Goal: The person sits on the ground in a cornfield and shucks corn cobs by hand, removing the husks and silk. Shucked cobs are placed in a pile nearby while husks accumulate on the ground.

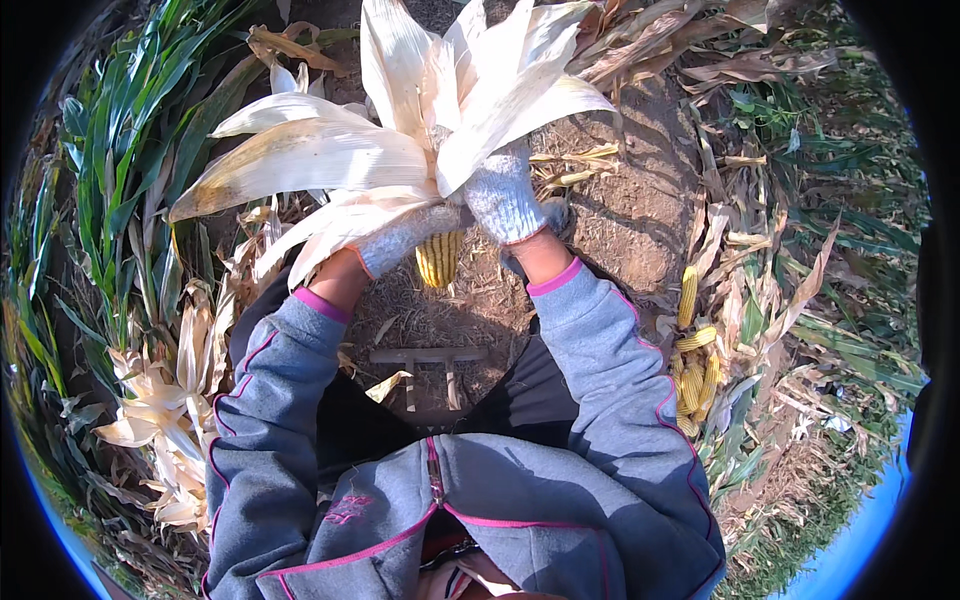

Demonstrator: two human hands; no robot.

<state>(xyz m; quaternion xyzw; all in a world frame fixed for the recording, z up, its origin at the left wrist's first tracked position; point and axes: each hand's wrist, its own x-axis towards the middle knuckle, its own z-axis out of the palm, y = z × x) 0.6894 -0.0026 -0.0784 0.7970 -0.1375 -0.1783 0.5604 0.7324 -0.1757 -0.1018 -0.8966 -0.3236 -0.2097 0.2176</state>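
Note:
In front of me is an ear of corn, its yellow cob (438,262) pointing toward my body with the kernels bare. Broad pale dry husks (320,158) fan out from it, away from me and to the left. My left hand (402,238), in a light knitted glove, is closed around the cob just above its bare end. My right hand (503,197), gloved alike, is closed at the gathered husks on the right side of the ear. Husk leaves cover most of the fingers of both hands.
Several husked yellow cobs (692,375) lie in a pile on the right. Dry husks (165,425) and green corn stalks (115,165) line the left, with more dry leaves (720,235) on the right. Brown soil (645,190) runs between. A low stool frame (428,357) shows between my legs.

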